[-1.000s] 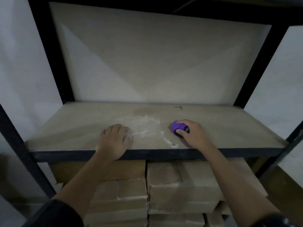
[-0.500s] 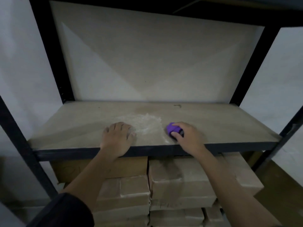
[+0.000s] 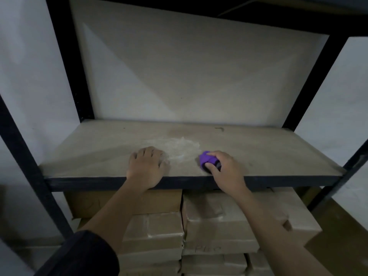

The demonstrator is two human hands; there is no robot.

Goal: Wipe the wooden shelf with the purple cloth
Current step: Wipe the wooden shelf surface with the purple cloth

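so, nearest the camera, a dark fabric sleeve (image 3: 85,253) covers the left forearm, the right forearm is bare. below the shelf level sit stacked brown paper-wrapped rectangular boxes (image 3: 215,222), several rows deep. left hand (image 3: 146,168) rests palm down at the front edge of the pale flat wooden shelf (image 3: 268,152), fingers loosely bent, gripping nothing. right hand (image 3: 225,170) is just beside it to the right, thumb and fingers curled round a small bunched purple cloth (image 3: 207,159) and pressing it onto the shelf near the front edge. between the hands and a bit further back, a whitish powdery smear (image 3: 179,148) lies on the wood, touching the left fingertips. small dark mark (image 3: 219,128) near the rear edge. black metal shelving frame (image 3: 89,182) runs along the front lip and up the corner posts. behind, a plain beige back panel (image 3: 189,76), shadowed diagonally.
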